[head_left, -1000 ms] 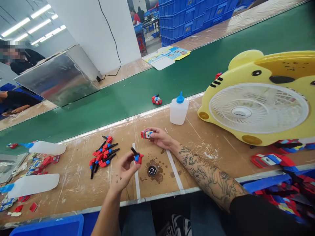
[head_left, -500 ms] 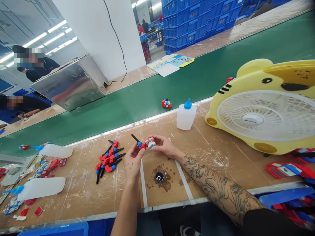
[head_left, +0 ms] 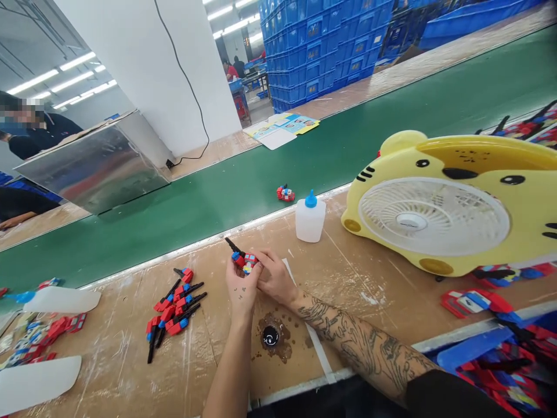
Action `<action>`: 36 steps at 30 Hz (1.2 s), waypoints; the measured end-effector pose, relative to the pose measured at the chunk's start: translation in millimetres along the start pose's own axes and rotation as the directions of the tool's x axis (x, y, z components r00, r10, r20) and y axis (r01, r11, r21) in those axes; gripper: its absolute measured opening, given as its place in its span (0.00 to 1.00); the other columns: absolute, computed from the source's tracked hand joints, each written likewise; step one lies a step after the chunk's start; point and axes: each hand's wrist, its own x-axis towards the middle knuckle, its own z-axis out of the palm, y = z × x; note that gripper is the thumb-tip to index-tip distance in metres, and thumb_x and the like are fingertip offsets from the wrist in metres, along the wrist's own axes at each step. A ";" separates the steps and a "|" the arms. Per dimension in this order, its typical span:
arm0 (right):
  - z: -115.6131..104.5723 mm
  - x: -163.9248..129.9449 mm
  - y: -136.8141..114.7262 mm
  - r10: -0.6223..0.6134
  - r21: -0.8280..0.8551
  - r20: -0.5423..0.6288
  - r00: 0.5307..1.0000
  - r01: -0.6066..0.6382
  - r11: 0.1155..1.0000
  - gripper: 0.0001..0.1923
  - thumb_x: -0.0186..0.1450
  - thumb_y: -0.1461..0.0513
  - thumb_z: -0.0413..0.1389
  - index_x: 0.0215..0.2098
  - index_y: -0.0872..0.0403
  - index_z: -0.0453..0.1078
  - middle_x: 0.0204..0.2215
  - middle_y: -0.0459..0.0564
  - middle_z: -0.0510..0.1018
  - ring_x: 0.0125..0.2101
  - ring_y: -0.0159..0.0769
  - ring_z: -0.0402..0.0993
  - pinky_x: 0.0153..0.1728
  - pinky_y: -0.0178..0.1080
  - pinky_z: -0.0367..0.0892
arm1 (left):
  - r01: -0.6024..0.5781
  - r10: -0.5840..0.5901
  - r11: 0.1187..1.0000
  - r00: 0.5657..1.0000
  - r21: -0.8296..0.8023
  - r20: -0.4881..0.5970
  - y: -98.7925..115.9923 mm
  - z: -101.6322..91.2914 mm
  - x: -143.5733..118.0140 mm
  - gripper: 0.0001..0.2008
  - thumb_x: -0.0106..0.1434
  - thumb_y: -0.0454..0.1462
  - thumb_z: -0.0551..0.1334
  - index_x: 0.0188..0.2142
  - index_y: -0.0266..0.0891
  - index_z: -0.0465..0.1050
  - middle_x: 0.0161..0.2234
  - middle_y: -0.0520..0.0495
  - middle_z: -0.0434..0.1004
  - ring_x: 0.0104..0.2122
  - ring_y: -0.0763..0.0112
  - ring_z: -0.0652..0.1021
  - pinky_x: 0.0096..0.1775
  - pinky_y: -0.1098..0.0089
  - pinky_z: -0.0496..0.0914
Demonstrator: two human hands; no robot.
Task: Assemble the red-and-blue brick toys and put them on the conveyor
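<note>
Closest to me, a white bottle (head_left: 41, 383) on the left is cut off at the edge of my view, so its top is hidden. On the right, a blue bin (head_left: 463, 349) is cut off too, and its red parts (head_left: 507, 380) are too jumbled to tell apart. A little round black thing (head_left: 270, 336) sits on the brown table (head_left: 343, 264) with wet spots around it. Just past it, my left hand (head_left: 242, 288) and right hand (head_left: 276, 281) hold the toy (head_left: 249, 264) up over the table. My left fingers are clamped on it, and my right fingers are closed on its other side, but some tips are hidden. The toy is red and blue with white and yellow bits, and a black stick pokes up to the left. I can't tell if its two lumps are joined or only touching. Farther off, a red toy car (head_left: 285, 193) rests on the green belt (head_left: 209, 203), too small to see well.
</note>
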 end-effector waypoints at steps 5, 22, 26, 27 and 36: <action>-8.3 8.2 21.5 0.125 0.058 -0.109 0.986 -0.119 0.991 0.34 0.60 0.62 0.62 0.63 0.49 0.60 0.51 0.55 0.70 0.48 0.43 0.71 0.50 0.46 0.70 | -0.023 -0.004 0.988 0.984 0.155 0.176 -0.8 16.6 43.6 0.17 0.51 0.39 0.70 0.39 0.40 0.69 0.35 0.51 0.76 0.35 0.70 0.77 0.39 0.70 0.70; -8.7 14.1 28.6 0.396 0.114 0.012 0.918 -0.395 0.912 0.12 0.59 0.57 0.63 0.40 0.51 0.71 0.25 0.44 0.72 0.26 0.35 0.68 0.29 0.37 0.63 | -0.128 -0.298 0.278 0.931 0.952 0.212 -5.2 57.9 258.2 0.30 0.42 0.39 0.73 0.44 0.36 0.66 0.45 0.28 0.77 0.44 0.45 0.78 0.40 0.61 0.69; -8.6 12.5 31.6 0.406 0.107 0.030 0.913 -0.407 0.907 0.11 0.60 0.56 0.62 0.39 0.51 0.71 0.22 0.42 0.69 0.23 0.34 0.66 0.27 0.36 0.62 | -0.111 -0.307 0.339 0.926 0.934 0.221 -16.1 64.3 259.7 0.33 0.43 0.40 0.73 0.48 0.33 0.66 0.45 0.27 0.77 0.46 0.43 0.78 0.43 0.59 0.70; -8.3 12.2 33.2 0.403 0.100 0.033 0.914 -0.405 0.909 0.11 0.60 0.55 0.62 0.38 0.51 0.71 0.21 0.42 0.68 0.23 0.34 0.66 0.26 0.36 0.62 | -0.111 -0.295 0.377 0.926 0.920 0.233 -17.5 64.5 256.7 0.35 0.45 0.40 0.72 0.51 0.32 0.65 0.46 0.27 0.76 0.47 0.43 0.78 0.45 0.59 0.70; -6.3 1.7 43.7 0.484 0.080 -0.013 0.875 -0.482 0.873 0.19 0.60 0.48 0.60 0.39 0.54 0.72 0.20 0.44 0.69 0.20 0.35 0.64 0.22 0.36 0.60 | -0.081 -0.034 0.818 0.982 0.569 0.188 -0.2 -68.7 133.7 0.39 0.53 0.45 0.69 0.63 0.42 0.62 0.61 0.37 0.65 0.56 0.57 0.72 0.54 0.62 0.67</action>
